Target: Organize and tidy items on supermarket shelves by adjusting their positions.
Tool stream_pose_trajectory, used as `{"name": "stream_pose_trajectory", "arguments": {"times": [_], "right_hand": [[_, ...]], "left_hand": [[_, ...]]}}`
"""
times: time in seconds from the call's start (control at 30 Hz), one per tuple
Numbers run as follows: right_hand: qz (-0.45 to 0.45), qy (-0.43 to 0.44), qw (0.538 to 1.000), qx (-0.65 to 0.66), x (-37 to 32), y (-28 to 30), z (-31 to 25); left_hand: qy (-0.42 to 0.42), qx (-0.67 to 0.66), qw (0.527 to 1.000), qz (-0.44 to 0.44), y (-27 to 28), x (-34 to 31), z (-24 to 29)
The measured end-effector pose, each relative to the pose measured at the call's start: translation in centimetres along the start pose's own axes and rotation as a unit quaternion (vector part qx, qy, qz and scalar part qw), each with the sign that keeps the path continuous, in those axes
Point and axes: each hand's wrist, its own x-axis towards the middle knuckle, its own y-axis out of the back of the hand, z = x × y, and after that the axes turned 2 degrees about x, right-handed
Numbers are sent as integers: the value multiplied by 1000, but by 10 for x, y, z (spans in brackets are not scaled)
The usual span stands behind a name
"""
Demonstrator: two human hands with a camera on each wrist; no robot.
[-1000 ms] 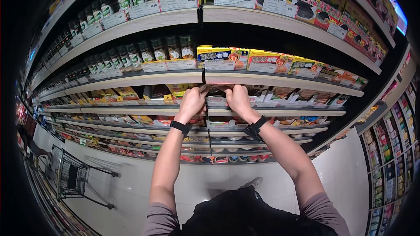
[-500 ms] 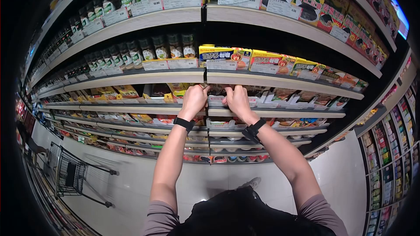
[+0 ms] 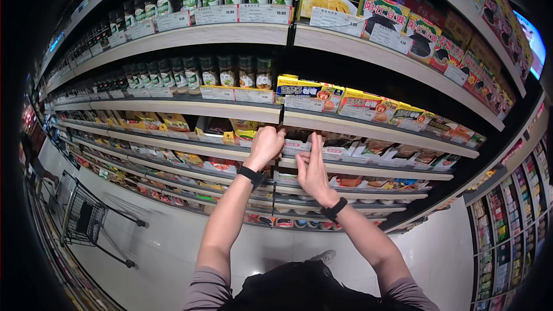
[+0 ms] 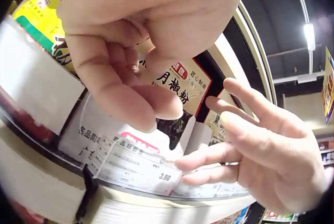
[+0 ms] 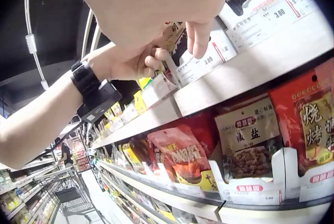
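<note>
While left hand (image 3: 265, 145) pinches price tag (image 5: 171, 72), right hand (image 3: 314, 168) fingers (image 4: 249, 97) straight.

Head view: heavy fisheye, black vignette, shelves bowed, even overhead store light, soft sheen on floor (image 3: 173, 242), shelf undersides in shadow; wrist views: ceiling strip (image 4: 309, 36) blown out, left hand (image 4: 141, 36) too close and soft, price tag (image 4: 138, 166) still readable, edges smeared.

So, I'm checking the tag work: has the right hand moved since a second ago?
Yes. The right hand has slid down across the shelf edge, and its fingers are now straight.
</note>
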Motion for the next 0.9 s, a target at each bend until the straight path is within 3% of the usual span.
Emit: {"name": "stream_pose_trajectory", "arguments": {"times": [0.07,0.23,0.6,0.73,0.8,0.9], "right_hand": [[-33,41,999,-3,-6,1,-1],[-65,32,997,-24,-9,6,-4],[-78,35,995,-47,-7,12,-1],[-81,61,992,-70,-17,14,3],[-87,57,991,-88,-34,15,3],[-175,2,978,-118,-101,5,29]], "left_hand": [[16,-44,999,-17,-1,-2,5],[-23,-246,969,-4,-10,-9,6],[-169,-291,939,63,-18,-57,-4],[-152,-322,934,39,-30,-101,-36],[-94,-342,935,16,-36,-138,-53],[-11,-310,950,-33,-54,-201,-100]]}}
